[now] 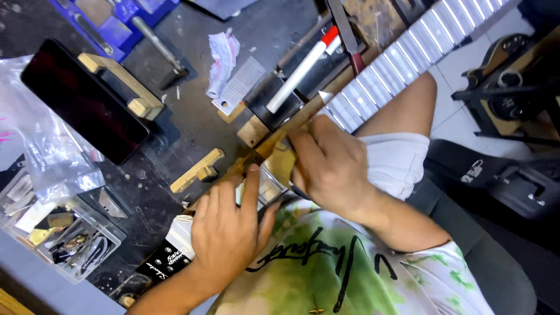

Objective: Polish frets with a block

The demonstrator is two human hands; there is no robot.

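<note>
Left hand (224,233) flat, fingers spread, pinning the guitar neck (373,76) at its headstock end against the dark surface (175,128); right hand (329,166), fingers closed, pressing a small wooden block (279,144) against the neck's nut end.

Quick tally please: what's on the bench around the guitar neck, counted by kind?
Guitar neck: 1
Loose wooden blocks: 3
White marker with red cap: 1
Black tablet: 1
Blue vise: 1
Clear parts box: 1
Crumpled paper: 1
Total: 9
The left hand and right hand are both on the neck.
</note>
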